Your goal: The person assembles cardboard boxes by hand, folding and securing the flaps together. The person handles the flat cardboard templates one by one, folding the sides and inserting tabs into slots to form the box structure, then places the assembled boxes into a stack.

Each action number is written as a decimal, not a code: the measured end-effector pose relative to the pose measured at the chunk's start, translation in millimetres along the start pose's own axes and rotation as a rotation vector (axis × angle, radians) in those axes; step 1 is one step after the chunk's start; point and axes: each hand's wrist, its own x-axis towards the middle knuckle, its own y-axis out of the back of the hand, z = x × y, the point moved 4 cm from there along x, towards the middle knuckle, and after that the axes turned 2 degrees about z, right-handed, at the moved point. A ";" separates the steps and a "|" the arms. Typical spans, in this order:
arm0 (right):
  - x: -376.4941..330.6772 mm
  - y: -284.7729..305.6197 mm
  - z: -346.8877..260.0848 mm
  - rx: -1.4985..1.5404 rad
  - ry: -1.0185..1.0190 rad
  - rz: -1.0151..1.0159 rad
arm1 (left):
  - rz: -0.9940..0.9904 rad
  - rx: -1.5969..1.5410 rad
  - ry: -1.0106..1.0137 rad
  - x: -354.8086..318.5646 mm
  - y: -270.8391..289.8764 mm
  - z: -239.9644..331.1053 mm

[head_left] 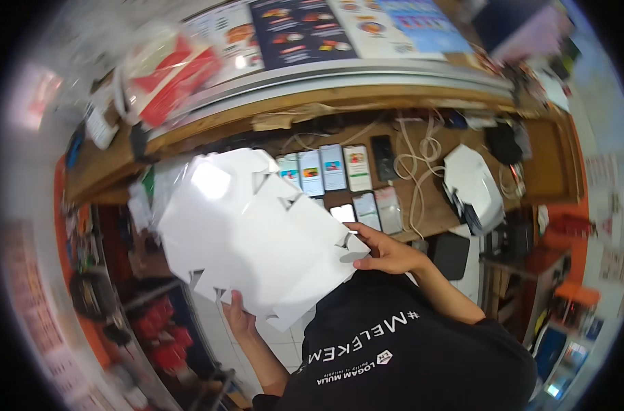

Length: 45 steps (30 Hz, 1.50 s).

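Observation:
Both my hands hold up a large white sheet of die-cut card, which looks like an unfolded box blank with slots and tabs along its edges. My left hand grips its lower edge, with the thumb on the upper side and most fingers hidden underneath. On the opposite side, my right hand pinches a corner tab between thumb and fingers. The card is over the desk's front left part and partly covers several lit phones lying there in rows.
Beside the phones on the wooden desk lie a dark phone, a looped white cable and a white angular object. A raised counter bearing menu sheets and a red-and-white plastic package runs behind. Shelves stand on both sides.

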 end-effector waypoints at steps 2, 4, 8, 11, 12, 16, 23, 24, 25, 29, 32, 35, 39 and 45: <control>-30.1 4.7 6.8 -0.065 0.028 0.144 | -0.110 0.097 0.091 19.0 -31.1 -11.6; -54.1 35.5 57.7 -0.250 0.036 0.354 | -0.226 0.224 0.110 28.4 -75.9 -29.9; -119.2 100.7 125.4 -0.213 -0.048 0.676 | -0.452 0.527 0.089 23.0 -170.9 -90.6; -184.6 149.9 163.4 -0.155 0.059 0.836 | -0.549 0.469 0.189 0.6 -233.4 -151.6; -206.6 169.8 163.3 -0.208 0.028 0.858 | -0.591 0.419 0.281 -4.0 -244.1 -174.3; -325.4 298.2 180.2 -0.437 -0.053 1.522 | -0.522 0.366 0.326 -39.8 -286.7 -224.1; -398.4 518.5 257.4 -0.390 -0.268 1.607 | -0.343 0.366 0.282 -89.5 -325.5 -256.3; -387.3 518.8 259.8 -0.389 -0.325 1.594 | -0.326 0.386 0.258 -94.7 -324.8 -253.8; -376.9 512.9 255.9 -0.398 -0.382 1.574 | -0.302 0.401 0.234 -101.9 -321.4 -249.6; -389.1 507.9 261.9 -0.460 -0.294 1.557 | -0.244 0.447 0.186 -115.6 -321.3 -251.4; -409.7 494.9 274.0 -0.457 -0.260 1.600 | -0.203 0.439 0.190 -131.0 -328.8 -255.2; -450.3 502.3 296.8 -0.410 -0.212 1.679 | -0.241 0.400 0.195 -124.9 -341.8 -269.0; -480.6 523.1 297.8 -0.387 -0.154 1.702 | -0.380 0.347 0.295 -111.4 -388.0 -297.7; -483.7 527.3 279.8 -0.288 -0.178 1.629 | -0.377 0.614 0.292 -57.2 -429.7 -380.4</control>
